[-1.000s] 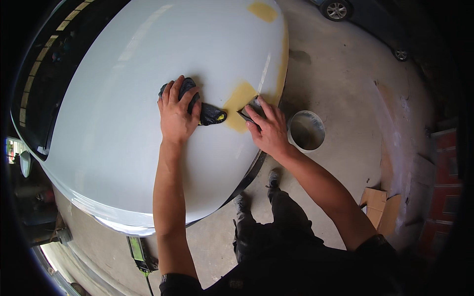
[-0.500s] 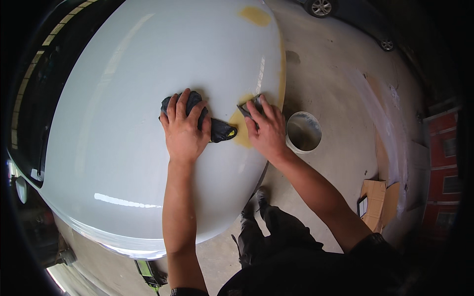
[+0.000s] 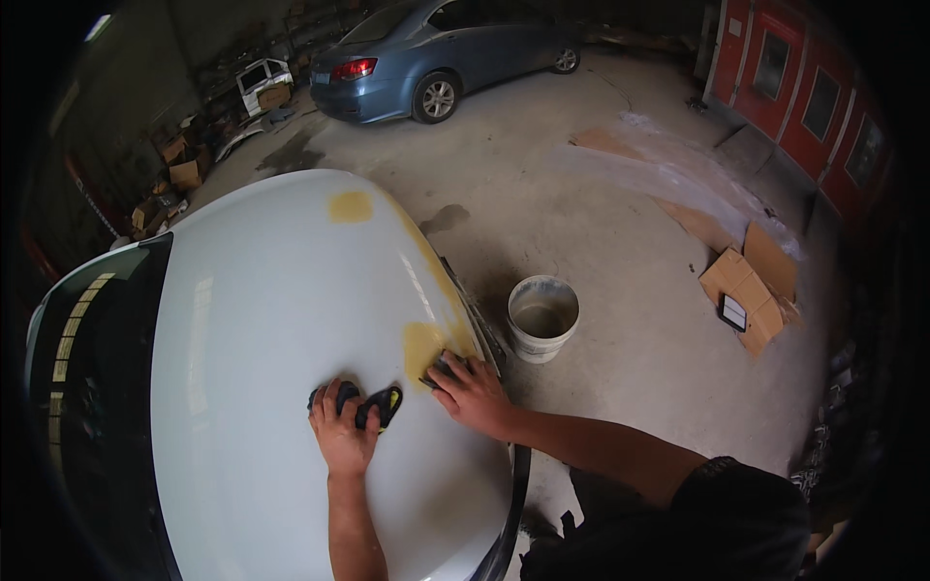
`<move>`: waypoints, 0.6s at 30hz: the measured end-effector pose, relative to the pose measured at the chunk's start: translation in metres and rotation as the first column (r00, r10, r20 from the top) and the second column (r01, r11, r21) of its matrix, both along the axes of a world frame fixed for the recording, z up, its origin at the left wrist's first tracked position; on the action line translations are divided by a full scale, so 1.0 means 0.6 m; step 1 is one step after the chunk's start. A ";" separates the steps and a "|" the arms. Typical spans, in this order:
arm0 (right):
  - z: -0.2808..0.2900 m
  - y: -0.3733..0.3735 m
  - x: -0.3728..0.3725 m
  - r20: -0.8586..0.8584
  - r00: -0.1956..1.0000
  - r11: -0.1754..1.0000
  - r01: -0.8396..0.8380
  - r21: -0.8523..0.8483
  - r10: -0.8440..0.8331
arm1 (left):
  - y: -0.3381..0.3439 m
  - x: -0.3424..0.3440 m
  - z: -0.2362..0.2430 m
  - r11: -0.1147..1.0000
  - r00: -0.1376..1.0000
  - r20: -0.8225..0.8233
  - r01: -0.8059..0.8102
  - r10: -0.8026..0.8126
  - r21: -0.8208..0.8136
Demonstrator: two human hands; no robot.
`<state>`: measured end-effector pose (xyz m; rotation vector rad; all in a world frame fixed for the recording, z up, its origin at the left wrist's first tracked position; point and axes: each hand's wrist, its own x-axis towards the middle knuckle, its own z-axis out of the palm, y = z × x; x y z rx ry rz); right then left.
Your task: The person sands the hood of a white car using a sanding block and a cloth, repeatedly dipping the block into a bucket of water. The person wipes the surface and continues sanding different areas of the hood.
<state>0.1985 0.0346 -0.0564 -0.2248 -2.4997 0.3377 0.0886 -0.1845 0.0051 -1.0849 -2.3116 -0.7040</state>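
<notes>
My left hand (image 3: 344, 441) is closed over a bunched black cloth (image 3: 389, 401) with a yellow edge, pressing it on a white car hood (image 3: 262, 320). To its right, my right hand (image 3: 477, 395) grips a thin dark pad, like a sanding pad (image 3: 449, 364). That pad rests at the lower right of a yellowish patch (image 3: 419, 341) near the hood's front edge; fingers cover part of it. A second yellowish patch (image 3: 350, 206) lies at the far end of the hood.
On the floor past the hood's front edge stands a white bucket (image 3: 543, 351). Flattened cardboard (image 3: 744, 295) and plastic sheeting (image 3: 668, 174) lie farther right. A blue car (image 3: 436, 58) is parked at the back, with red panelled doors (image 3: 785, 77) at the far right.
My view has tilted up and outward, bringing in the blue car and red doors. Both hands keep their holds; the right hand's pad now sits at the patch's lower right.
</notes>
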 end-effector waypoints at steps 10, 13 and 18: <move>-0.020 -0.012 -0.056 0.087 0.964 0.964 0.240 0.114 -0.251 | 0.017 -0.033 -0.046 0.994 0.990 0.098 0.092 -0.098 0.062; -0.029 -0.037 -0.007 0.053 0.987 0.981 0.147 0.126 -0.154 | 0.022 -0.032 -0.038 0.992 0.985 0.124 0.113 -0.119 0.060; -0.015 -0.014 -0.030 -0.060 0.996 0.988 0.067 0.141 -0.059 | 0.024 -0.023 -0.025 0.997 0.991 0.109 0.070 -0.071 0.019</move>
